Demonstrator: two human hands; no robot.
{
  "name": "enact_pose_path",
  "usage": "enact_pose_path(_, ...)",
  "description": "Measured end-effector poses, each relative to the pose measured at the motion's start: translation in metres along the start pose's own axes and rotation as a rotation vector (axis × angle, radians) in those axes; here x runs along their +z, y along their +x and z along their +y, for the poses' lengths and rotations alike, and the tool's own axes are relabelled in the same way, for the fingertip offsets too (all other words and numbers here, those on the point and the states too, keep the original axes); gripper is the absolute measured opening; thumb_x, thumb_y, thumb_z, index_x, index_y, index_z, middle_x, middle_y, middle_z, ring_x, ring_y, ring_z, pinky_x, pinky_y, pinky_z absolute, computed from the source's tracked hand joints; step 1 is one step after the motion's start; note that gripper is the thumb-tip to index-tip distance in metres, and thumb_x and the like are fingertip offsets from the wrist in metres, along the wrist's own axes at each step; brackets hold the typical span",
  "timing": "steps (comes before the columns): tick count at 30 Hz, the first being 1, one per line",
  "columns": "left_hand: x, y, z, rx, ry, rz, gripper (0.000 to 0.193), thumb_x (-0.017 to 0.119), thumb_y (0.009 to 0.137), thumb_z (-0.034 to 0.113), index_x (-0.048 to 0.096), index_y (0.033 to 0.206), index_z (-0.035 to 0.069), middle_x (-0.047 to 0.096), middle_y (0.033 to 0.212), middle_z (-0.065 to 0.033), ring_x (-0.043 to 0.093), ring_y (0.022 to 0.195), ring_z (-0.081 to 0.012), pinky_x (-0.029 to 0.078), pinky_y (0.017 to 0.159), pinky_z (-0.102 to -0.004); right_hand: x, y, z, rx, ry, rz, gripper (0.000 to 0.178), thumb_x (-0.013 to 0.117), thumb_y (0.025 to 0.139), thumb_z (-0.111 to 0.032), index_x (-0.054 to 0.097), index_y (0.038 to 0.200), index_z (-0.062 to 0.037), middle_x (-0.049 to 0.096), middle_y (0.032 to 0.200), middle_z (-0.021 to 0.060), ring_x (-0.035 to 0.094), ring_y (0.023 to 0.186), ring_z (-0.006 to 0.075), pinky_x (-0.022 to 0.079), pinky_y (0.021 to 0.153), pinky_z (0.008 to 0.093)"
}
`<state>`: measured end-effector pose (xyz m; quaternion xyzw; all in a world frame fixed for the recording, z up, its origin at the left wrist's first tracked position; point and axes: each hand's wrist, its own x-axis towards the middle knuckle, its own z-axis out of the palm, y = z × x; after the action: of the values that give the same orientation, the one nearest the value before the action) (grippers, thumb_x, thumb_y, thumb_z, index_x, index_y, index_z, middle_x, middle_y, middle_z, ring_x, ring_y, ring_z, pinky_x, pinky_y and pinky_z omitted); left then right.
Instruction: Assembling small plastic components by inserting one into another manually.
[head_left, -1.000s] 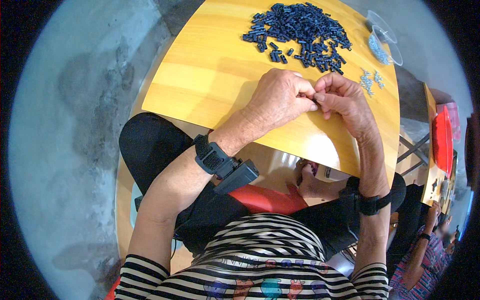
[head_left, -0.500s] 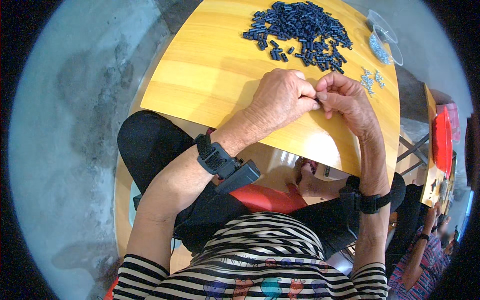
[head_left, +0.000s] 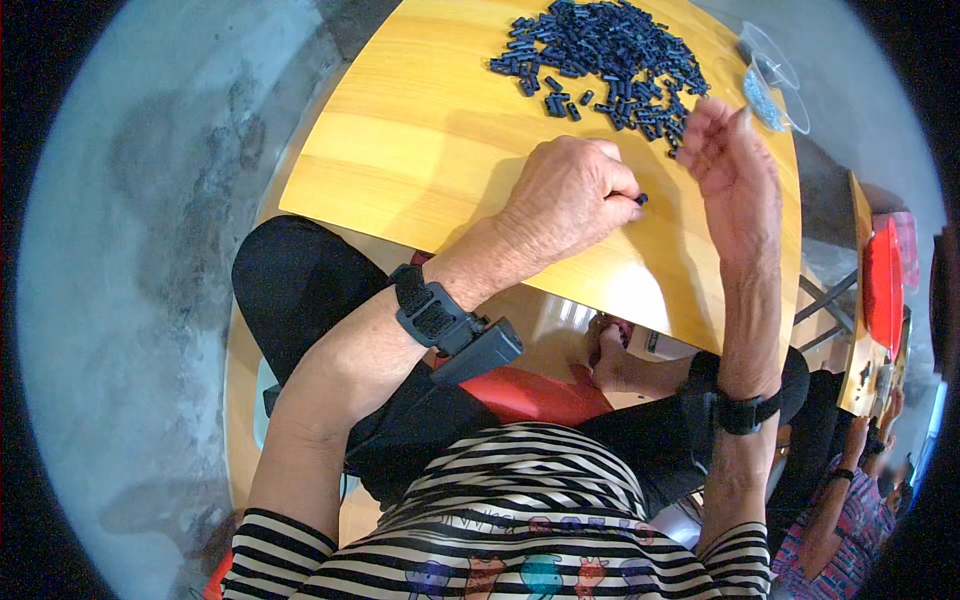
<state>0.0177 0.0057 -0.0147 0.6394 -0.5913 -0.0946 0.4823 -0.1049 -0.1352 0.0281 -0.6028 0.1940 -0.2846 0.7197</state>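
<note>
My left hand [head_left: 572,192] is closed in a pinch above the near part of the table, its thumb and index finger gripping a small black plastic piece [head_left: 641,200]. Only the tip of that piece shows past my fingertips. To its right, my right hand [head_left: 733,165] is raised with loosely parted fingers, slightly blurred, and nothing shows in it. It covers the spot where small silver screws lay. Just beyond both hands spreads a large pile of similar black plastic pieces [head_left: 610,50], with several loose ones at its near edge.
The yellow wooden table [head_left: 400,130] has a curved edge close to my knees. Clear plastic tubs [head_left: 790,100] holding small silvery parts stand at its far right edge. On the right, a person's forearm [head_left: 830,520] reaches toward another table with a red container [head_left: 884,285].
My right hand has let go of the black piece and moved up and right, over the screws, its fingers opening. My left hand stays nearly in place, still gripping the piece.
</note>
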Motion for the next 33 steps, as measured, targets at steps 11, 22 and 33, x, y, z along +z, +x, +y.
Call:
enact_pose_path(11,0.005,0.0,-0.002,0.094,0.041,0.041,0.008,0.066,0.066,0.012,0.068,0.067,0.004,0.061,0.069,-0.0111,0.062,0.069,-0.031,0.05,0.066,-0.0398,0.062,0.022,0.023,-0.252,-0.105,0.04,0.049,0.041,0.096,-0.042,0.061,0.104,0.0017,0.063,0.095,0.008,0.058,0.088,0.0149,0.045,0.081,0.0287)
enact_pose_path(22,0.006,0.0,0.0,0.026,-0.019,0.042,0.007,0.066,0.066,0.012,0.069,0.068,0.006,0.063,0.07,-0.0115,0.062,0.067,-0.0313,0.049,0.063,-0.0411,0.065,0.02,0.032,-0.197,-0.285,-0.018,0.051,0.04,0.096,-0.044,0.06,0.106,0.0022,0.061,0.098,0.0089,0.056,0.091,0.016,0.044,0.086,0.0292)
enact_pose_path(33,0.004,-0.001,0.0,0.039,-0.009,0.059,0.008,0.068,0.065,0.012,0.069,0.07,0.005,0.062,0.068,-0.0112,0.062,0.065,-0.0306,0.049,0.062,-0.0399,0.064,0.02,0.031,-0.166,-0.262,-0.032,0.054,0.037,0.097,-0.045,0.06,0.105,0.003,0.06,0.096,0.0095,0.056,0.089,0.0164,0.045,0.085,0.0298)
